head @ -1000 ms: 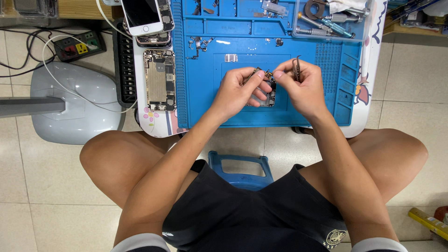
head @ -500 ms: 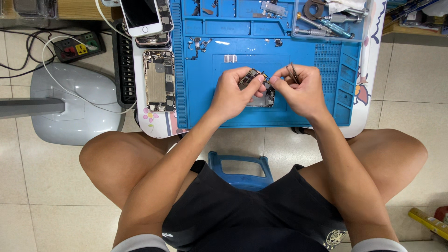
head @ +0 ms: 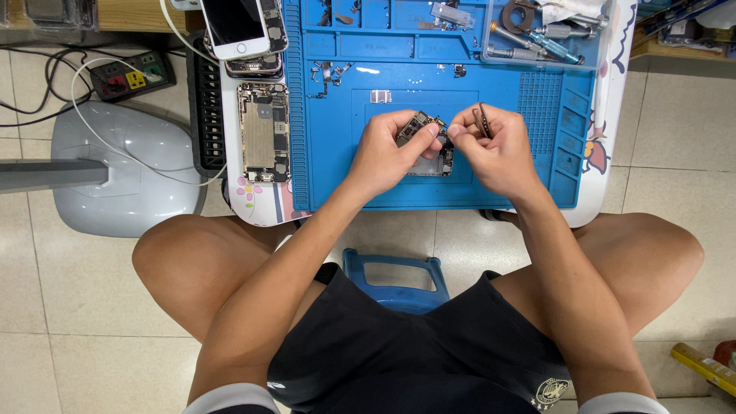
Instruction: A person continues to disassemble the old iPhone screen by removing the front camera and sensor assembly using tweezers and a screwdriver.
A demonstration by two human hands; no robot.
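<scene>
My left hand (head: 387,149) holds a small dark circuit board (head: 415,126) lifted above the blue work mat (head: 337,161). My right hand (head: 494,149) grips metal tweezers (head: 482,119) against the palm, and its fingertips pinch at the board's right end. Both hands meet over the middle of the mat. A flat grey part (head: 438,164) lies on the mat just under them, partly hidden by the fingers.
An opened phone body (head: 264,132) lies left of the mat, with a white phone (head: 234,27) above it. Screwdrivers and small parts (head: 537,34) fill the mat's top trays. A power strip (head: 130,77) and a grey lamp base (head: 126,172) sit on the floor at left; a blue stool (head: 395,272) is under me.
The left hand has lifted the circuit board off the mat and turned it. The right hand has come in with the tweezers tucked back, fingertips now at the board's end.
</scene>
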